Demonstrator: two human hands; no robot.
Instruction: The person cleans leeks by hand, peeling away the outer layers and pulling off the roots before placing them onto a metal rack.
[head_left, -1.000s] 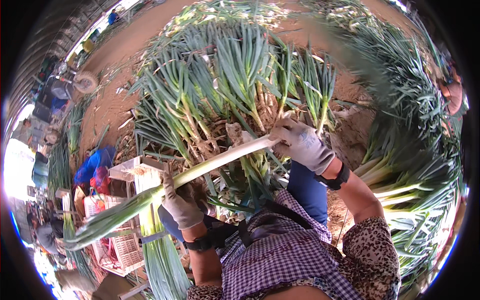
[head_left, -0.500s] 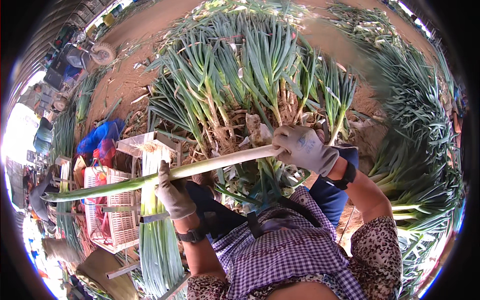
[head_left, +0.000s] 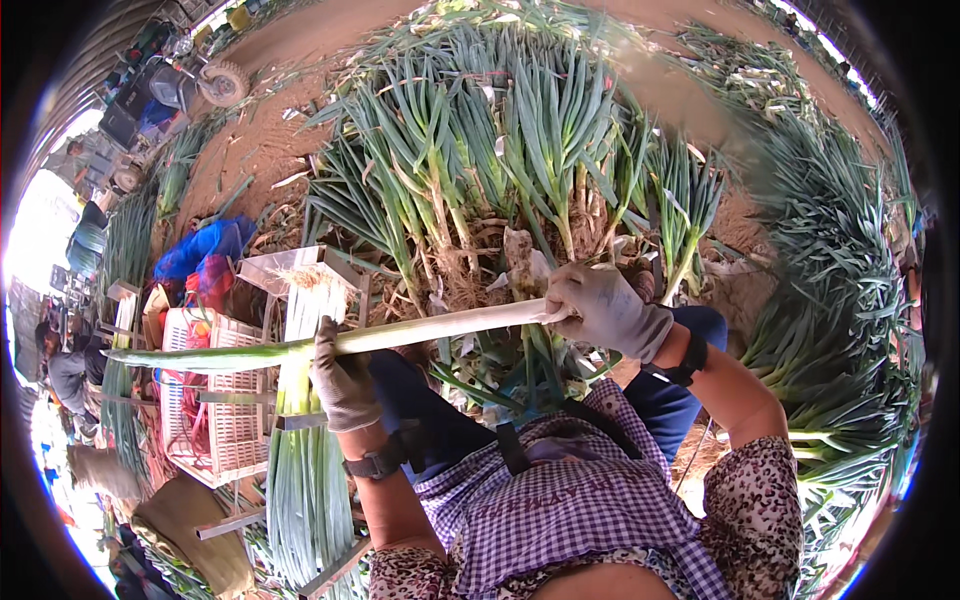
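Observation:
I hold one long scallion (head_left: 440,328) almost level across my lap, its white end to the right and its green leaf tip to the left. My gloved left hand (head_left: 343,382) is closed round the stalk where white turns green, thumb on top. The fingers of my gloved right hand (head_left: 600,308) are closed on the white end, where a bit of loose skin shows. Under and beyond my left hand, a bundle of scallions (head_left: 312,500) lies lengthwise in a metal-and-board rack (head_left: 275,268), roots at the far end.
Upright scallions with soil on their roots (head_left: 470,150) stand in front of me. A long heap of scallions (head_left: 830,300) fills the right side. To the left are a pink plastic crate (head_left: 235,400) and a blue bag (head_left: 205,248). Another person (head_left: 70,370) works at the far left.
My right hand has shifted slightly, and the scallion now lies closer to level, its leaf tip higher than before. Both hands keep hold of it. The view has moved a little.

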